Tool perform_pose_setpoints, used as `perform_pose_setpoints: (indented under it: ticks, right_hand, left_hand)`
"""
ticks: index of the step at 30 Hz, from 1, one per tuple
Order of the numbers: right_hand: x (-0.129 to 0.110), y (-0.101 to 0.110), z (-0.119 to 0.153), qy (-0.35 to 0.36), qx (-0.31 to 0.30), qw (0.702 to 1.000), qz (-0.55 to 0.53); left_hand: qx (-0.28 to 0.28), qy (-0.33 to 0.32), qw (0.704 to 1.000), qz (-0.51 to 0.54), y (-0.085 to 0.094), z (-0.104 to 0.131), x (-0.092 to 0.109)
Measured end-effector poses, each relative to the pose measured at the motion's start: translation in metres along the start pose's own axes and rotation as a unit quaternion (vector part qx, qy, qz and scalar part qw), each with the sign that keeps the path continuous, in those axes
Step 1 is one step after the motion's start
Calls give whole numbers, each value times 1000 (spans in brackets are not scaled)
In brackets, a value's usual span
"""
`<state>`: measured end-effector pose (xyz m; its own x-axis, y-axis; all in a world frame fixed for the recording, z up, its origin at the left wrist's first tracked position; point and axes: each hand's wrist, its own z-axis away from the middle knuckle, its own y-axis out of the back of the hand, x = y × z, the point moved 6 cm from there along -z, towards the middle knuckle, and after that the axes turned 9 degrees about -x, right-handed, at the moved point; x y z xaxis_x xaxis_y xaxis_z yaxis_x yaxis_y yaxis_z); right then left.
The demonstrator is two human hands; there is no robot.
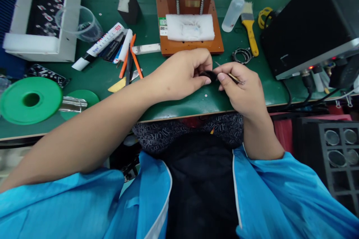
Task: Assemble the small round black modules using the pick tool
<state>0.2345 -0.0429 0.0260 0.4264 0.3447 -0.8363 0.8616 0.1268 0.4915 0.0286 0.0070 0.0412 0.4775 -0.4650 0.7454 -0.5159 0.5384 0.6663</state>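
Above the green bench's front edge, my left hand (pixel 188 74) is closed on a small dark round part (pixel 209 76), pinched between thumb and curled fingers. Just to its right, my right hand (pixel 241 84) pinches thin metal tweezers (pixel 234 78), which lie slantwise across its fingers. My right fingertips meet the right side of the dark part or come very close; the exact contact is hidden. Behind both hands stands an orange-brown press (pixel 191 46) with a white foam block (pixel 206 26) on its base. A tiny pale piece (pixel 206 95) rests on the bench below the hands.
Left: a green spool (pixel 45 99), markers (pixel 105 41), orange-handled tool (pixel 135 59), clear cup (pixel 88 26), white foam box (pixel 73 18) and dark block (pixel 131 11). Right: a bottle (pixel 233 13), brush (pixel 249 31), wire coil (pixel 241 56) and a large black device (pixel 305 22) with cables.
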Motion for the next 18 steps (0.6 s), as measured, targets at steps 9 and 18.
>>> perform_pose_setpoints:
  ticks: [9, 18]
  right_hand:
    - [-4, 0, 1, 7, 7, 1000, -11]
    - [-7, 1, 2, 11, 22, 999, 25]
  left_hand:
    - [-9, 6, 1000, -2, -4, -2, 3]
    - [4, 12, 1000, -1, -3, -2, 3]
